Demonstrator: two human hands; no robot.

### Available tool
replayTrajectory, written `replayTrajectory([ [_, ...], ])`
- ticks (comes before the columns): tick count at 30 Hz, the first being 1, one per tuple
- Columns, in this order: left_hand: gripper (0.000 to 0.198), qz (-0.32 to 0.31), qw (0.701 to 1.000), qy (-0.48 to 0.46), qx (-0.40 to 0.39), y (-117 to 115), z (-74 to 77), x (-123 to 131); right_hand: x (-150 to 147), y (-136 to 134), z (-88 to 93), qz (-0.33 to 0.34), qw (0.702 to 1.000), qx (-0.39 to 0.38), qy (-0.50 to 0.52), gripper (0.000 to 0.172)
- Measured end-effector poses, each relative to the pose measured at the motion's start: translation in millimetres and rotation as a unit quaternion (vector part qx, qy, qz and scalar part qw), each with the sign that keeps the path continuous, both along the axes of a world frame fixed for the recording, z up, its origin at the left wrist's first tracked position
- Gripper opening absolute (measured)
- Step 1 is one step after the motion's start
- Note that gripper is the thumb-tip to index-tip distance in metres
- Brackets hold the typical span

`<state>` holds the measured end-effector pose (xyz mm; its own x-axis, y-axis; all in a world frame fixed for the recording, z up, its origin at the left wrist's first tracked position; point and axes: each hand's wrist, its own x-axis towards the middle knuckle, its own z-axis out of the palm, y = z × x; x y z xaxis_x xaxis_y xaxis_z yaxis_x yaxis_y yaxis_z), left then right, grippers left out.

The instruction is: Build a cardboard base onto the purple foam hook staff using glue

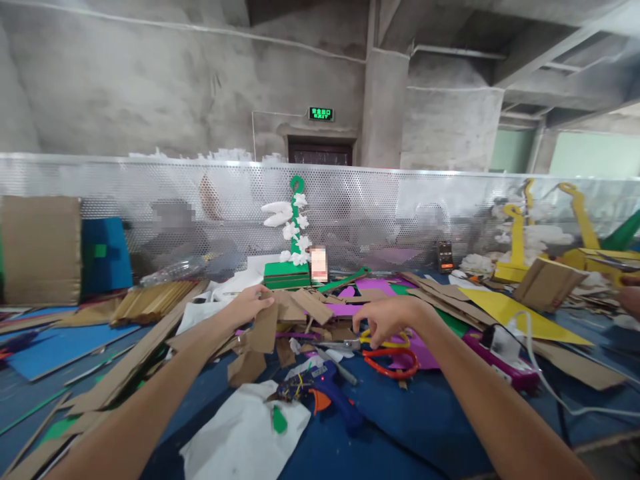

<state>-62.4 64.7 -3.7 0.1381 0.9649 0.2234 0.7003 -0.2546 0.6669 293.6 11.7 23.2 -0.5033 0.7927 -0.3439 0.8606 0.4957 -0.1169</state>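
My left hand (249, 308) pinches the top of a brown cardboard strip (264, 328) that hangs over a heap of cardboard scraps. My right hand (384, 319) reaches down with curled fingers onto the yellow-handled scissors (373, 341), which lie beside red-handled scissors (393, 363); whether it grips them I cannot tell. A blue glue gun (334, 397) with an orange trigger lies on the blue table below both hands. A green stand with white paper flowers (294, 243) rises behind the scraps.
A white sheet (240, 437) lies near the front. Cardboard sheets (127, 367) spread to the left, a yellow triangle (515, 313) and a purple power strip (500, 363) with white cable to the right. A perforated metal screen (400, 200) closes the table's far side.
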Motion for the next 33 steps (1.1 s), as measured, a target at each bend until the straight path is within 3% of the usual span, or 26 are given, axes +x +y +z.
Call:
replayTrajectory([
  [4, 0.044, -0.007, 0.996, 0.084, 0.032, 4.6, 1.9, -7.3, -9.6, -2.3, 0.3, 0.008, 0.984, 0.146, 0.102, 0.027],
  [8, 0.037, 0.011, 0.987, 0.160, 0.030, 16.0, 6.0, -25.1, -33.7, 2.8, -16.3, -0.046, 0.943, 0.238, 0.227, 0.047],
  [11, 0.027, 0.034, 0.978, 0.205, 0.006, 21.1, 9.4, -41.9, -56.4, 7.4, -36.3, -0.025, 0.935, 0.267, 0.230, 0.055],
  [16, 0.024, 0.040, 0.955, 0.290, -0.047, 16.7, 10.1, -58.2, -76.2, 12.6, -54.3, -0.003, 0.930, 0.310, 0.197, 0.039],
  [22, 0.033, 0.033, 0.926, 0.373, -0.058, 7.0, 7.8, -57.2, -47.6, 11.6, -31.4, -0.022, 0.932, 0.245, 0.266, 0.040],
  [25, 0.038, 0.016, 0.919, 0.393, -0.034, 0.6, 12.1, -49.5, -21.8, 10.2, -14.9, 0.073, 0.948, 0.157, 0.269, 0.042],
  [29, 0.044, -0.108, 0.908, 0.398, -0.082, -15.4, 21.5, -35.1, 2.7, 11.4, -4.3, 0.142, 0.964, 0.082, 0.211, 0.038],
  [31, 0.053, -0.177, 0.891, 0.397, -0.131, -23.3, 23.8, -29.8, 8.9, 13.2, -3.9, 0.146, 0.970, 0.056, 0.186, 0.041],
  [33, 0.059, -0.204, 0.880, 0.400, -0.156, -28.0, 23.2, -27.0, 11.9, 15.1, -5.3, 0.135, 0.975, 0.041, 0.173, 0.046],
])
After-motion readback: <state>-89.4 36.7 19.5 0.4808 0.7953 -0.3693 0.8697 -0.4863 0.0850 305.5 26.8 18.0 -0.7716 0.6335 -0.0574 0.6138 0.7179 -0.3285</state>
